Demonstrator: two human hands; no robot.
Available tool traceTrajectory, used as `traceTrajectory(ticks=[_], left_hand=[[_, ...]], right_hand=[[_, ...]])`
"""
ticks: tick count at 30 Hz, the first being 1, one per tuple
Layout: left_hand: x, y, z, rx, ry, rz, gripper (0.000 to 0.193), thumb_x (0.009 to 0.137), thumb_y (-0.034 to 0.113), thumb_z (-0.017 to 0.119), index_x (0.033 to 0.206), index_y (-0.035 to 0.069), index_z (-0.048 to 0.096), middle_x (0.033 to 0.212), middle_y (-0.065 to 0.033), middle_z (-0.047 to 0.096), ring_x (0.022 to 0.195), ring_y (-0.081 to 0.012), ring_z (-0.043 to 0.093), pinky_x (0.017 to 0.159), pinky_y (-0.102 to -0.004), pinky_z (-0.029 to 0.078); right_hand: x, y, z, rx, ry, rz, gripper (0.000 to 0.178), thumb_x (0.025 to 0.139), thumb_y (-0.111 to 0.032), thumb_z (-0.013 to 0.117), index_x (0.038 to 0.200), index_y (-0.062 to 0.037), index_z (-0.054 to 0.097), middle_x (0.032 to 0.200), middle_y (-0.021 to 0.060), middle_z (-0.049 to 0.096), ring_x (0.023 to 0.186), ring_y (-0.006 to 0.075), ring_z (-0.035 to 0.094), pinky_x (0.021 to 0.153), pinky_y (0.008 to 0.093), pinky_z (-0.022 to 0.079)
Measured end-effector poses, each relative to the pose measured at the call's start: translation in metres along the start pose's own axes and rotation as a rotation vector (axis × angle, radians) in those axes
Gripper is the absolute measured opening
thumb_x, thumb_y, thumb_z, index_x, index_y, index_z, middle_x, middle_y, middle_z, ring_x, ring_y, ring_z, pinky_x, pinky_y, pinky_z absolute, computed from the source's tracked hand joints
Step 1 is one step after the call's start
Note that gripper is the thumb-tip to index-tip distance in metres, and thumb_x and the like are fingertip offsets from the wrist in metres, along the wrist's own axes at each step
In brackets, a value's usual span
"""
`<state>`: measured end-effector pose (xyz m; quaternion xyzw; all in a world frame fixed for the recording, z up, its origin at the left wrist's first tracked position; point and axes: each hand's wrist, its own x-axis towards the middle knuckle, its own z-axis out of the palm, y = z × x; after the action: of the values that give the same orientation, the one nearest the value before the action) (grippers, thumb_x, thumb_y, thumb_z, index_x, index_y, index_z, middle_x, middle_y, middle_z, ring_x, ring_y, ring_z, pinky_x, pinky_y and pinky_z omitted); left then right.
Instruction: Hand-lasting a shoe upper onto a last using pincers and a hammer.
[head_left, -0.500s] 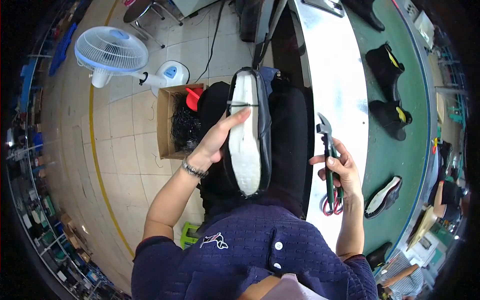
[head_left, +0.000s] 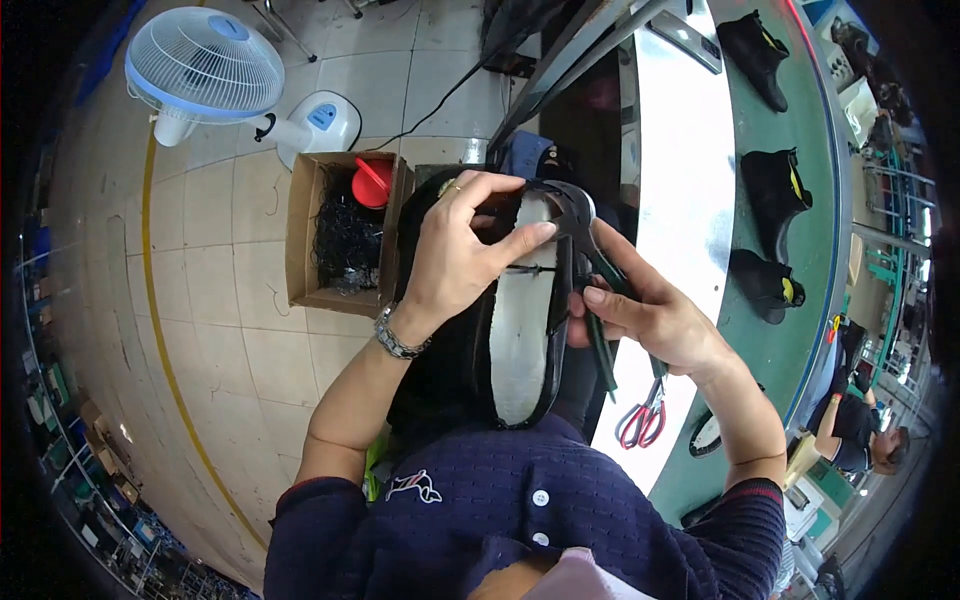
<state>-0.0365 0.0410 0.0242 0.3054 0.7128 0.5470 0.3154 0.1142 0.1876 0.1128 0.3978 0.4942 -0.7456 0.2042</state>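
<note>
A black shoe upper on a last (head_left: 519,350) lies sole up over my lap, its white underside showing and a thin black cord tied across it. My left hand (head_left: 450,260) grips its far end, thumb on the white underside, fingers over the rim. In my right hand (head_left: 660,318) are lasting pincers (head_left: 604,355) with dark green handles. Their curved metal head rests at the shoe's far right rim. I cannot tell whether the jaws pinch the edge.
Red-handled scissors (head_left: 643,422) lie on the white bench (head_left: 680,200) at right. Beyond, black boots (head_left: 775,205) stand on a green belt (head_left: 745,345). On the left are a cardboard box (head_left: 300,235) of black strands with a red container (head_left: 370,185), and a fan (head_left: 205,65).
My right hand has brought the pincers leftward from the bench side to the shoe's far end. My left hand has shifted up to that end. The shoe has moved slightly nearer and right.
</note>
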Motion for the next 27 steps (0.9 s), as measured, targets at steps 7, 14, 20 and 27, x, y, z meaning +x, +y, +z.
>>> traceTrajectory(ticks=[7,14,20,27], left_hand=[[0.001,-0.008,-0.002,0.226,0.14,0.329,0.019,0.085,0.004,0.066,0.103,-0.002,0.068,0.098,-0.0157,0.07,0.085,-0.0254,0.07,0.075,-0.0301,0.054],[0.0,-0.009,-0.003,0.328,0.083,0.453,0.022,0.082,-0.004,0.064,0.103,-0.002,0.068,0.105,-0.0161,0.07,0.089,-0.0268,0.07,0.076,-0.031,0.055],[-0.002,-0.016,-0.008,0.521,0.077,0.54,0.029,0.076,-0.009,0.063,0.105,-0.004,0.066,0.11,-0.0187,0.068,0.093,-0.0295,0.069,0.077,-0.0338,0.056],[0.004,-0.028,-0.006,0.472,0.089,0.661,0.032,0.075,-0.006,0.064,0.108,-0.004,0.062,0.11,-0.0232,0.065,0.088,-0.0313,0.068,0.074,-0.035,0.057]], right_hand=[[0.006,0.023,0.002,-0.448,0.06,-0.247,0.064,0.098,-0.007,0.051,0.152,-0.009,0.017,0.079,0.0071,0.058,0.067,0.0137,0.057,0.062,0.0307,0.052],[0.0,0.017,-0.002,-0.641,0.109,-0.338,0.063,0.096,-0.003,0.052,0.15,-0.0071,0.02,0.071,0.0108,0.062,0.062,0.0199,0.063,0.061,0.0344,0.052],[-0.032,-0.057,0.011,-1.181,0.252,-0.537,0.062,0.09,-0.003,0.06,0.146,-0.0032,0.034,0.077,0.016,0.065,0.068,0.023,0.068,0.065,0.0326,0.051],[0.019,-0.02,0.011,-1.445,0.328,-0.499,0.069,0.091,-0.011,0.058,0.151,-0.0139,0.022,0.066,0.0202,0.062,0.057,0.0358,0.063,0.054,0.0441,0.05]])
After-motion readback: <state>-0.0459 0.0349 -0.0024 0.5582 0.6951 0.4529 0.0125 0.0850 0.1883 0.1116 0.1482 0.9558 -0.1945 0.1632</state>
